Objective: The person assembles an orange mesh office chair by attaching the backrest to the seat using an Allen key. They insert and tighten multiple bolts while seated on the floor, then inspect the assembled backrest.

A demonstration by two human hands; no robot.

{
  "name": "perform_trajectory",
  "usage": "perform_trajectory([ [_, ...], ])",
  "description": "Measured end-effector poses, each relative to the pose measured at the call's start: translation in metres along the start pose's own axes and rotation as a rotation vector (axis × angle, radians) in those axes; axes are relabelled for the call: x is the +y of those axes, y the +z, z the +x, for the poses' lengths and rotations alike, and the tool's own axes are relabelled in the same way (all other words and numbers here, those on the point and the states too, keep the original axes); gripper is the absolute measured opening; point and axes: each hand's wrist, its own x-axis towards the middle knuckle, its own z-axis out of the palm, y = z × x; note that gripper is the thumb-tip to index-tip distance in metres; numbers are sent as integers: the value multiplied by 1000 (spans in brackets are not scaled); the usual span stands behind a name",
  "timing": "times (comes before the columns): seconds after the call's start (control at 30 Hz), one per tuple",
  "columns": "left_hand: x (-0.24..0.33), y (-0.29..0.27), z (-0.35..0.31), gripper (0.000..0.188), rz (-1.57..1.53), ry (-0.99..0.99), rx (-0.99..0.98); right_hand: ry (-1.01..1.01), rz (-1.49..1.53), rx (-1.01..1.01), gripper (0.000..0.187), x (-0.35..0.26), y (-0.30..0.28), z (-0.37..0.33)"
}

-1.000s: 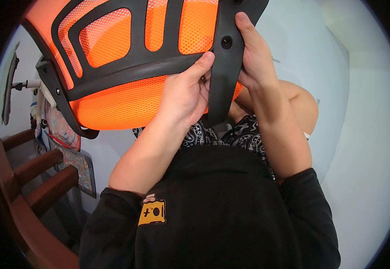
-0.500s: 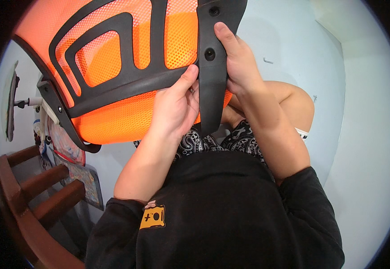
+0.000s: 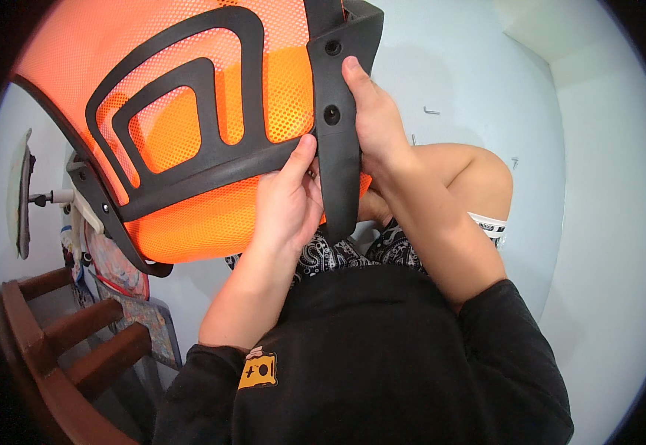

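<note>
An orange mesh chair backrest (image 3: pixel 178 126) with a black plastic frame fills the upper left, tilted in front of me. On its right side runs a black bracket (image 3: pixel 339 159) with two dark round screw holes. My left hand (image 3: pixel 287 194) grips the frame's lower bar where it meets this bracket, thumb on top and fingers partly hidden behind. My right hand (image 3: pixel 378 122) is closed round the bracket's outer edge, its thumb lying beside the holes and its fingers out of sight behind.
An L-shaped hex key (image 3: pixel 431 112) lies on the pale floor beyond my bent knee (image 3: pixel 479 174), with a small metal piece (image 3: pixel 515 162) farther right. Brown wooden rails (image 3: pixel 86 326) stand at the lower left. A white wall (image 3: pixel 620 245) rises on the right.
In my view the backrest and both hands have shifted slightly downward, the bracket also a little left. Both hands keep their hold.
</note>
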Motion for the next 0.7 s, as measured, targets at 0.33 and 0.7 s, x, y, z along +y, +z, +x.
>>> perform_trajectory([
  [0.33, 2, 7, -3, 36, 51, 26, 6, 15, -48, 25, 46, 2, -4, 1],
  [0.7, 5, 0, 4, 28, -145, -54, 76, 45, -74, 59, 44, -6, 5, -4],
])
